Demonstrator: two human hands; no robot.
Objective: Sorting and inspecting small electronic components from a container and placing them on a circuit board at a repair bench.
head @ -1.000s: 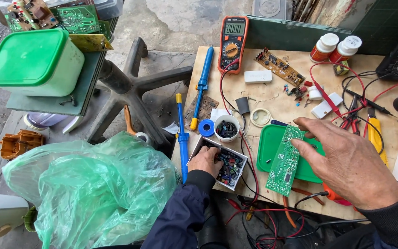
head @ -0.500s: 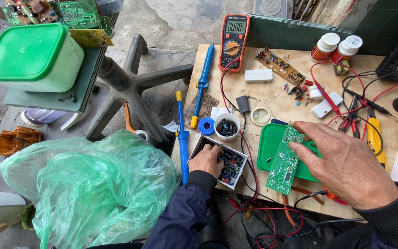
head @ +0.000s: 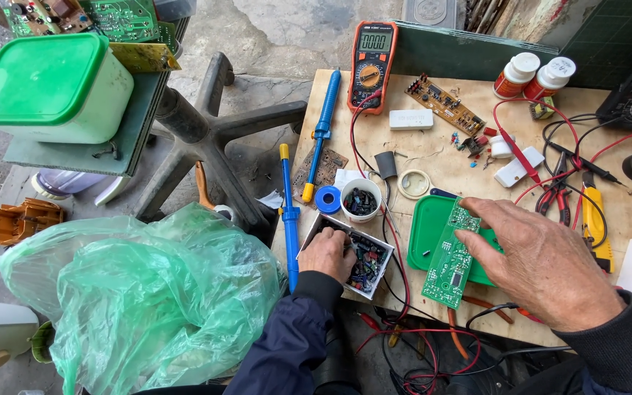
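My left hand [head: 328, 253] reaches into a small white square box [head: 371, 260] full of tiny coloured electronic parts, fingers curled among them at the workbench's near left corner. My right hand [head: 543, 263] lies palm down on a green circuit board [head: 451, 257], which rests over a green plastic lid [head: 427, 232]. A round white cup [head: 360, 200] holding more small parts stands just beyond the box, next to a blue tape roll [head: 328, 199].
Two blue tools [head: 288, 213], [head: 322, 132] lie at the bench's left edge. An orange multimeter [head: 371, 66], red probe leads [head: 518, 151], two capped bottles [head: 532, 74], pliers and a yellow knife [head: 594, 227] crowd the wooden top. A green plastic bag [head: 140, 292] and green-lidded tub [head: 45, 88] sit left.
My left hand has pushed a little deeper into the parts box. My right hand stays on the circuit board. The view has shifted only slightly.
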